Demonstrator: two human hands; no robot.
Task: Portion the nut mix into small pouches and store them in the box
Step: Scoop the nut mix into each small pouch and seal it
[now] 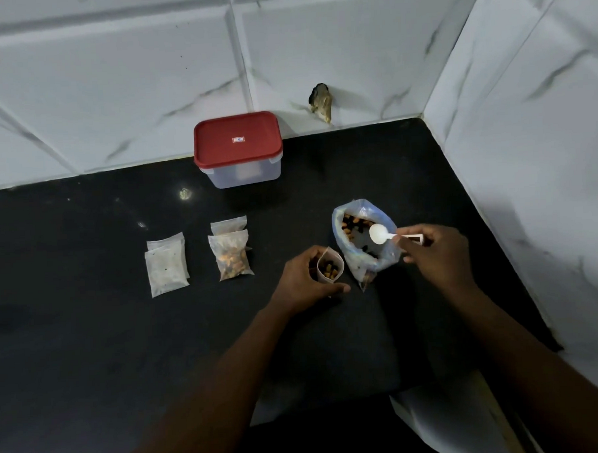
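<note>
Presently the left hand has its fingers curled round a small pouch. The pouch stands open-mouthed on the tabletop and is partly loaded with nut mix. The right hand pinches the handle of a white spoon. The spoon's bowl appears empty and hovers over the mouth of the bulk bag, which stands between the two sets of fingers.

Risks noted:
- The pouch mouth is narrow against the spoon bowl, so a full scoop could shed nuts onto the tabletop between bag and pouch.
- Neither hand steadies the bulk bag, which slumps to one side. Digging with the spoon could tip it toward the left fingers.
- Overfilling could stop the pouch from sealing.
- The box sits well beyond both hands, against the wall, with its red lid on. Opening it will call for a free hand, and an unsealed pouch set down may fall over.

Obscured or uncertain:
- The left fingers cover most of the held pouch, so its fill level cannot be judged.
- The inside of the bulk bag is dark, and the quantity remaining is unclear.
- A filled pouch lies to the left of the left fingers, with another pouch partly tucked behind it whose contents are unclear.
- Farther left lie flat pouches, probably empty, though the dim light leaves that unconfirmed.
- The box wall is cloudy, and its contents cannot be made out.
</note>
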